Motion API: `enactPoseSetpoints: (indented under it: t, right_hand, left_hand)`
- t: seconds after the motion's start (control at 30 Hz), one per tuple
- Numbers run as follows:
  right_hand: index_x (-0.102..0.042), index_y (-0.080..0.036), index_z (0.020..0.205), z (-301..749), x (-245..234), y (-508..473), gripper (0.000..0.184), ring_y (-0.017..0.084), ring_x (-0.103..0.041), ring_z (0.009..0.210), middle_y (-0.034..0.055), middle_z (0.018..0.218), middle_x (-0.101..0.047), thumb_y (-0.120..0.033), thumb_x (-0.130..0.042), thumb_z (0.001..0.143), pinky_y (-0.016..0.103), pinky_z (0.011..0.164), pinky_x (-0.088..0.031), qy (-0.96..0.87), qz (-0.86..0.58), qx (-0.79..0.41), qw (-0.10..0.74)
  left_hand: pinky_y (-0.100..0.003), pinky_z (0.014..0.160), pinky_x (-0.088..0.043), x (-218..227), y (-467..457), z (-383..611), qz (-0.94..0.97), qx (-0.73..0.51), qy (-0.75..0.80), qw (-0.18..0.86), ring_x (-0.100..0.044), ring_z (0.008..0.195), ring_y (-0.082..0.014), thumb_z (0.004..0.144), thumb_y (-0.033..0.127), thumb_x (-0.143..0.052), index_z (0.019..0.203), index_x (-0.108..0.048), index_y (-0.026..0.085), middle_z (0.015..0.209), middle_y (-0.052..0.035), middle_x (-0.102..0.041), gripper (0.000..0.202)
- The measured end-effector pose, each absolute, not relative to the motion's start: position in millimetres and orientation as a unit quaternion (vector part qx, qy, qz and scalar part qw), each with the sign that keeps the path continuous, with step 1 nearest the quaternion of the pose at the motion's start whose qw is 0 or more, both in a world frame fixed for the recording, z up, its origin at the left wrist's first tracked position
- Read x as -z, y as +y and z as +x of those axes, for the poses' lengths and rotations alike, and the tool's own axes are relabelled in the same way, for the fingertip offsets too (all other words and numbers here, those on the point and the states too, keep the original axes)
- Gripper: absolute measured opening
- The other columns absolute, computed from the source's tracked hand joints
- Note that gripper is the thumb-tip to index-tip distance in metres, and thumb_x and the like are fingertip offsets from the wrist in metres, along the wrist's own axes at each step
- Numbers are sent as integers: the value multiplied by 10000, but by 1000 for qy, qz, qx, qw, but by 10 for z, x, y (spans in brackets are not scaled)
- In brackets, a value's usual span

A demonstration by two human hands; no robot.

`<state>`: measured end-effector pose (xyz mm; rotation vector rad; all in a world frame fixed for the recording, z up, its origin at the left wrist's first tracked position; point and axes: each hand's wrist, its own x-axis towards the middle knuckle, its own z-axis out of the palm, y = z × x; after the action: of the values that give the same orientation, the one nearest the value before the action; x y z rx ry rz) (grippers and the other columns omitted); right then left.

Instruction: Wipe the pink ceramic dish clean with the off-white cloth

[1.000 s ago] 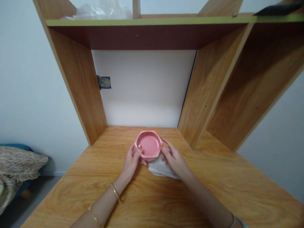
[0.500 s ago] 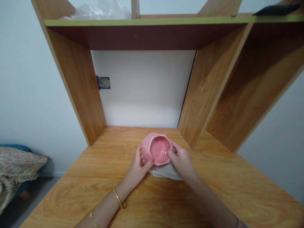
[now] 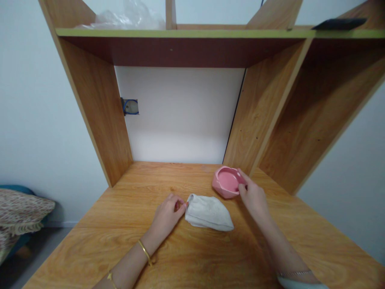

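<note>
A pink faceted bowl (image 3: 221, 190) with a smooth round hollow is tilted toward me, near the back of the desk. My right hand (image 3: 252, 196) grips its right rim, thumb at the inner side and fingers behind. In front of it a folded pale grey cloth (image 3: 209, 212) lies on the wood. At the cloth's left end is my left hand (image 3: 168, 212), its fingers curled and thumb and fingertips closed on the edge. Whether the bowl's base touches the desk is hard to tell.
The wooden desk (image 3: 162, 257) stands under a shelf unit, with upright panels (image 3: 99, 116) at left and right. Overhead runs a green-edged shelf (image 3: 192, 33) bearing clear plastic (image 3: 129, 18) and a dark flat object (image 3: 339, 24). A wall socket box (image 3: 130, 106) shows at the back.
The bowl has moved right and away from the cloth in my right hand. My left hand has let go of the bowl and come down to the cloth, which is now uncovered.
</note>
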<state>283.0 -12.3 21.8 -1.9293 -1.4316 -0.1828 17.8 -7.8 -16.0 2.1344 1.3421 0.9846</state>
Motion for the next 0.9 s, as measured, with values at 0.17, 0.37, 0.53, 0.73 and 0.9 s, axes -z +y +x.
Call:
enactPoseSetpoints:
  t: [0.17, 0.37, 0.53, 0.73, 0.9]
  right_hand:
    - [-503, -160, 1217, 2911, -65, -60, 462, 219, -625, 740, 91, 855, -683, -180, -356, 780, 290, 649, -431, -557, -760, 72, 327]
    - [-524, -154, 1190, 2958, 0, -32, 437, 230, -624, 801, 106, 911, -678, -174, -368, 782, 301, 681, -440, -553, -759, 79, 334]
    - [-532, -146, 1180, 2962, 8, -23, 430, 239, -621, 830, 114, 945, -672, -181, -359, 788, 314, 699, -445, -566, -749, 62, 339]
    - [-554, -158, 1154, 2955, 18, -11, 424, 228, -619, 856, 106, 961, -670, -163, -361, 777, 314, 732, -442, -559, -749, 51, 352]
    - [-576, -140, 1125, 2958, 29, 1, 412, 227, -616, 873, 122, 977, -665, -170, -356, 777, 302, 728, -443, -552, -756, 37, 350]
  left_hand:
    - [-227, 552, -316, 132, -94, 188, 764, -322, 513, 223, -492, 598, -140, 777, 407, -466, 661, -597, 164, 635, -5, -573, 299]
    - [-213, 504, -270, 132, -117, 205, 759, -303, 521, 247, -484, 539, -130, 777, 426, -469, 666, -611, 166, 584, 6, -584, 316]
    - [-212, 499, -257, 91, -151, 212, 758, -298, 527, 243, -485, 524, -128, 776, 413, -475, 668, -610, 172, 563, 13, -580, 297]
    - [-213, 509, -262, 52, -171, 201, 757, -307, 524, 242, -482, 524, -130, 775, 380, -475, 714, -616, 182, 568, 11, -578, 251]
    - [-219, 506, -271, 74, -158, 193, 755, -299, 544, 211, -485, 509, -145, 781, 393, -469, 852, -620, 196, 553, 16, -555, 259]
